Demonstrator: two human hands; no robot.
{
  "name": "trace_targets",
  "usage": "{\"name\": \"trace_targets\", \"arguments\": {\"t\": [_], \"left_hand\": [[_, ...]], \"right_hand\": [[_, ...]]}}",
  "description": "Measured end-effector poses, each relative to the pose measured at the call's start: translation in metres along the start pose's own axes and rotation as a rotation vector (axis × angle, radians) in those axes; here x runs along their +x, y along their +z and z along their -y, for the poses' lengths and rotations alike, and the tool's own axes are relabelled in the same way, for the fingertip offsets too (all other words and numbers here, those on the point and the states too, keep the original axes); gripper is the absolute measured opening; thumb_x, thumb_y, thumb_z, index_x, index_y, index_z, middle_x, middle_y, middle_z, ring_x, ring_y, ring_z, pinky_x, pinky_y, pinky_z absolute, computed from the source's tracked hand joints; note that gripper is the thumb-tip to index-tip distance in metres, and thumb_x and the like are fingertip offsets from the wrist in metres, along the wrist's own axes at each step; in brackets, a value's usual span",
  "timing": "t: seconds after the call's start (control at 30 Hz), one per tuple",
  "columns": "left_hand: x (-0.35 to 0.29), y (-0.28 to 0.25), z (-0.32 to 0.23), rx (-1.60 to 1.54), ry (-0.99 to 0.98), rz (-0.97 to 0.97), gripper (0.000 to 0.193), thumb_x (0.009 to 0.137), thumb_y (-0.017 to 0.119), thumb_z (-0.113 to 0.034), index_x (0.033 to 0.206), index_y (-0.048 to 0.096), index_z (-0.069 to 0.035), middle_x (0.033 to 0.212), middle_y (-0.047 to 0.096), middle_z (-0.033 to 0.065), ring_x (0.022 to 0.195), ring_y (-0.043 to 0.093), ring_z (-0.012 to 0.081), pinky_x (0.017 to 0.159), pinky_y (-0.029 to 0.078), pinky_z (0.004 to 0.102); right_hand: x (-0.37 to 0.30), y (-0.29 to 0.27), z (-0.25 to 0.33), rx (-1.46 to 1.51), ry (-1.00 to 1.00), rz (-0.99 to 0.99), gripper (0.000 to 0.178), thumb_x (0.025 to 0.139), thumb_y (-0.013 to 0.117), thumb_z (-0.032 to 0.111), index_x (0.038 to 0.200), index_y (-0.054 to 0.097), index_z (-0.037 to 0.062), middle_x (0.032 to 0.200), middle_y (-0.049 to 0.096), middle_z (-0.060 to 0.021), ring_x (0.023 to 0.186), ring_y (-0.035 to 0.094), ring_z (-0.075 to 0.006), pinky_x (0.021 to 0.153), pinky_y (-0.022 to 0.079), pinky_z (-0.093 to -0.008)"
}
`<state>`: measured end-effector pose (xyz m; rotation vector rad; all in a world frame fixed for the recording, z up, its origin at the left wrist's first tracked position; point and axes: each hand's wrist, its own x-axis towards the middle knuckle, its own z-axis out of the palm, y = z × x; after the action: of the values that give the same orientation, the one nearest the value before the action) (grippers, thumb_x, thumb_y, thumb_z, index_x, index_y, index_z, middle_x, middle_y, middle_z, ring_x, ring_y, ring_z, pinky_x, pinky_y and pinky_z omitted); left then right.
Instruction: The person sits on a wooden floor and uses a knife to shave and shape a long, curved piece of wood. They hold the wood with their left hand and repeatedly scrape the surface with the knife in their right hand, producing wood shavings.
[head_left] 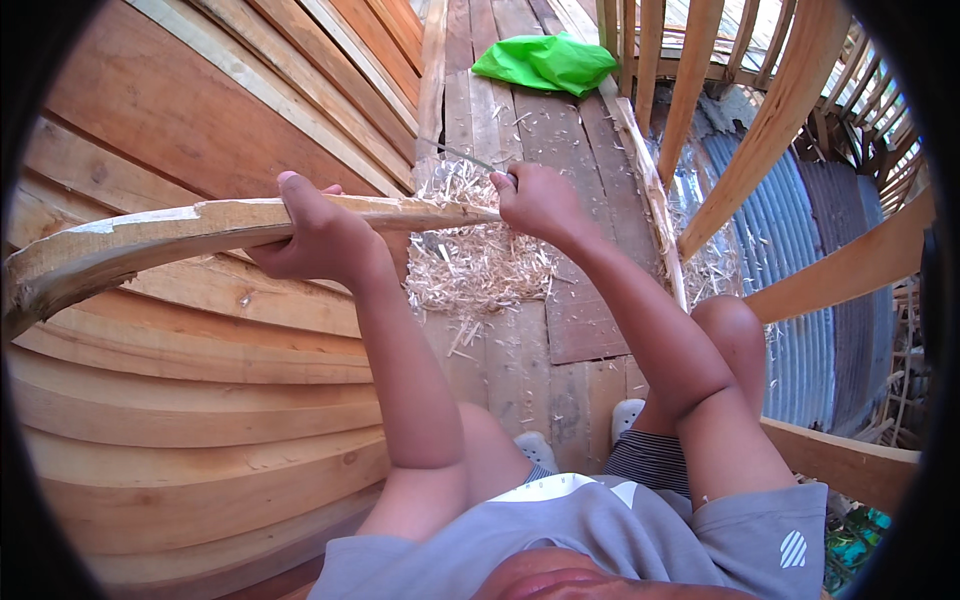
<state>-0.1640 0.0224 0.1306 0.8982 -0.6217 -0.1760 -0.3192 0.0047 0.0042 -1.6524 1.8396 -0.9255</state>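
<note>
My left hand (318, 238) is wrapped around a long curved piece of wood (150, 236), which reaches from the far left edge of the view toward the middle. Its top side shows pale, freshly cut patches. Closed in a fist, my right hand (543, 205) holds a knife (462, 156), whose thin grey blade points up and to the left, beyond the wood. The handle is hidden inside the fingers. The wood's tapered end comes close to my right hand; whether they touch I cannot tell. Under this end lies a heap of pale wood shavings (480, 268).
A wall of overlapping planks (220, 420) rises on the left. Shavings are scattered over the plank floor (500, 375). A bright green plastic bag (545, 64) lies ahead. On the right stand wooden slats (755, 135), with corrugated metal sheets (775, 270) beyond them.
</note>
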Motion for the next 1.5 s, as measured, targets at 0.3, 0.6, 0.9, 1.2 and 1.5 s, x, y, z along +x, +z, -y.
{"name": "trace_targets", "arguments": {"t": [0.3,0.6,0.9,1.2,1.5], "left_hand": [[-0.01,0.003,0.005,-0.043,0.049,0.126,0.039,0.083,0.068,-0.011,0.107,0.042,0.007,0.087,0.056,0.0155,0.059,0.057,0.0165,0.051,0.053,0.0262],[-0.018,0.004,0.002,-0.042,0.093,0.17,0.033,0.085,0.067,-0.009,0.103,0.045,0.006,0.079,0.057,0.0129,0.055,0.058,0.0158,0.05,0.052,0.0266],[-0.021,0.006,0.003,-0.075,0.144,0.225,0.027,0.085,0.066,-0.007,0.099,0.046,0.005,0.074,0.056,0.0098,0.054,0.057,0.0147,0.048,0.051,0.025],[-0.009,0.001,0.005,-0.04,0.083,0.178,0.029,0.085,0.065,-0.009,0.1,0.045,0.005,0.084,0.055,0.0131,0.056,0.056,0.0157,0.048,0.054,0.0253],[-0.02,0.007,-0.001,-0.056,0.04,0.138,0.033,0.079,0.065,-0.008,0.102,0.044,0.004,0.087,0.055,0.0151,0.06,0.056,0.0188,0.053,0.049,0.029]], "right_hand": [[-0.001,-0.005,0.021,0.385,0.025,0.291,0.038,0.103,0.044,0.027,0.109,0.064,-0.0041,0.087,0.067,-0.0209,0.085,0.067,-0.0304,0.08,0.049,-0.0428],[-0.01,-0.011,0.043,0.477,0.12,0.452,0.051,0.099,0.049,0.049,0.085,0.065,0.002,0.058,0.048,-0.0006,0.049,0.044,-0.0111,0.045,0.035,-0.0322],[-0.004,-0.015,0.036,1.01,0.409,0.723,0.051,0.099,0.045,0.056,0.067,0.038,0.0158,0.052,0.027,0.0083,0.038,0.017,-0.0047,0.036,0.012,-0.0257],[0.008,-0.029,0.014,0.032,0.073,0.032,0.05,0.094,0.061,0.048,0.082,0.067,-0.0003,0.07,0.065,-0.0201,0.068,0.064,-0.0314,0.065,0.05,-0.0406],[-0.021,0.002,0.034,0.176,0.098,0.27,0.07,0.104,0.025,0.044,0.093,0.068,-0.0088,0.09,0.067,-0.0314,0.088,0.064,-0.0492,0.086,0.047,-0.0536]]}}
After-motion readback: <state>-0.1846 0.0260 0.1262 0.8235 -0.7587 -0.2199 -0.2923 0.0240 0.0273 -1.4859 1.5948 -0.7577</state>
